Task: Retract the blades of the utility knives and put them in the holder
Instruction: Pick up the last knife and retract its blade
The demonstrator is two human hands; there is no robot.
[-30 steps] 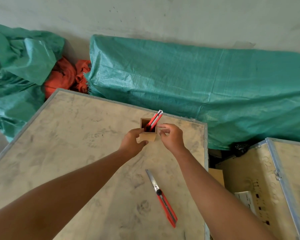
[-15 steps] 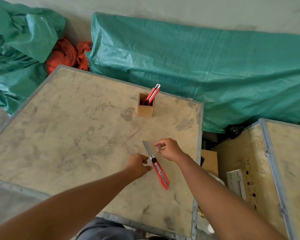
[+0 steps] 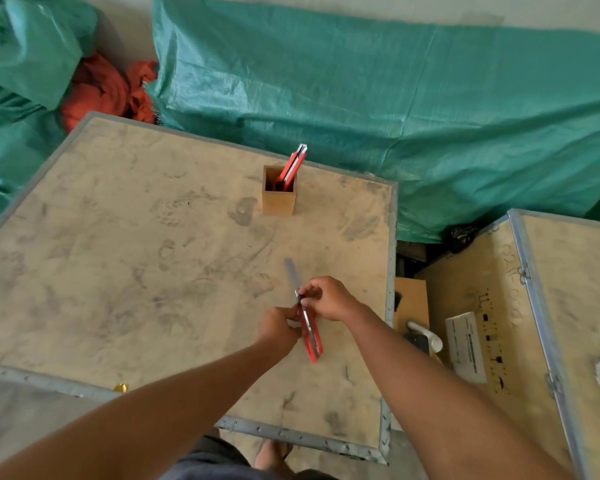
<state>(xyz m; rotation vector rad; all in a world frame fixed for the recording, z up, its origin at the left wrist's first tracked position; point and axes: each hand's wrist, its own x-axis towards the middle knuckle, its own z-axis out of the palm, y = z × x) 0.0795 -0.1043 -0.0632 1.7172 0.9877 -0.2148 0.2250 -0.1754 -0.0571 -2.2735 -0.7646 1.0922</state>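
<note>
A red utility knife point(image 3: 311, 337) is held just above the crate top, its bare steel blade point(image 3: 292, 274) sticking out toward the far side. My left hand point(image 3: 277, 328) grips the red handle from the left. My right hand point(image 3: 326, 298) pinches the black slider where blade meets handle. A square wooden holder point(image 3: 279, 199) stands upright near the far edge, with two red knives point(image 3: 293, 167) leaning out of its right corner.
The work surface is a scuffed plywood crate top point(image 3: 136, 258) with a metal rim. A second crate point(image 3: 548, 306) stands to the right across a gap holding a white handle and small box. Green tarps point(image 3: 395, 98) and red cloth point(image 3: 101, 91) lie behind.
Both hands left the holder, came back to the knife lying near me and took hold of it. The holder with its two knives stays put.
</note>
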